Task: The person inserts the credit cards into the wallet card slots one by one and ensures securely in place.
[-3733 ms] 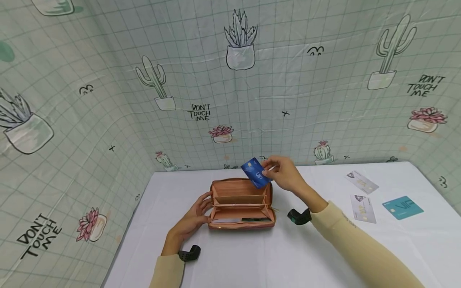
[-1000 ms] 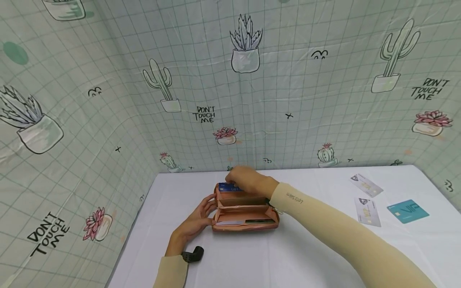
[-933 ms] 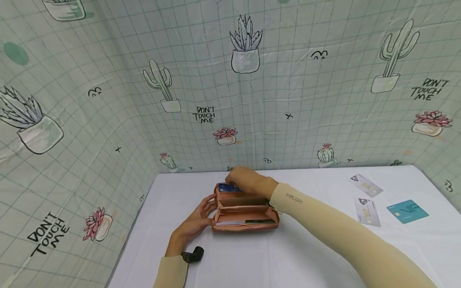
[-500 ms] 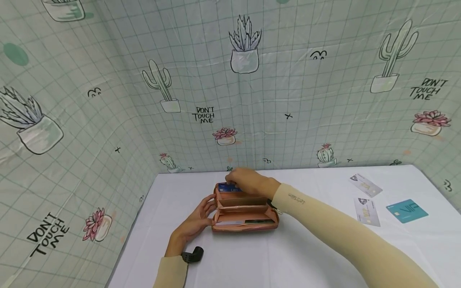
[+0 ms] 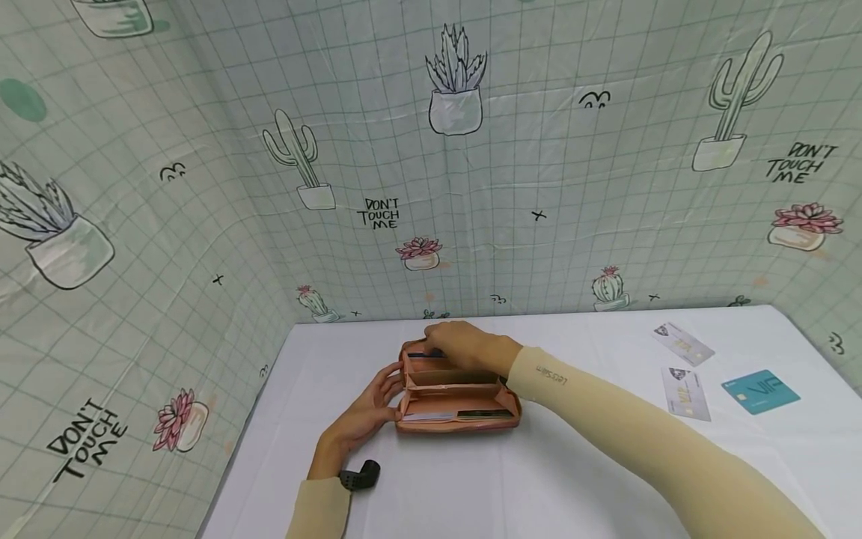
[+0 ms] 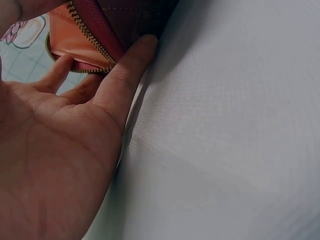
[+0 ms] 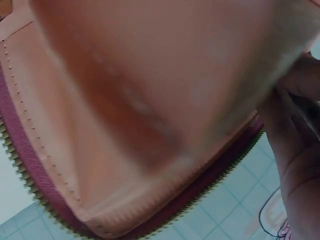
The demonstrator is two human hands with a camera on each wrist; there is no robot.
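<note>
An unzipped pink-orange zip-around wallet point(image 5: 451, 428) stands on the white table in the head view, its compartments spread. My left hand point(image 5: 364, 412) holds its left side, the thumb against the front wall and the fingers along the zipped edge. In the left wrist view, that thumb point(image 6: 125, 75) lies beside the brass zipper. My right hand point(image 5: 465, 346) is at the rear wall, its curled fingers at the top edge of a blue bank card point(image 5: 420, 355). Only a thin dark strip of this card shows; the rest is hidden in the rear slot and behind the hand.
Two silver VIP cards point(image 5: 683, 344) and a teal VIP card point(image 5: 761, 392) lie on the table point(image 5: 572, 479) at right. A white card point(image 5: 431, 415) and a dark card point(image 5: 485, 413) sit in the wallet's front slots. A printed cloth backdrop point(image 5: 539, 165) rises behind the table.
My right hand has carried the blue card leftward to the wallet's rear slot and pushed it down, so its printed face no longer shows. My left hand still holds the wallet's left side.
</note>
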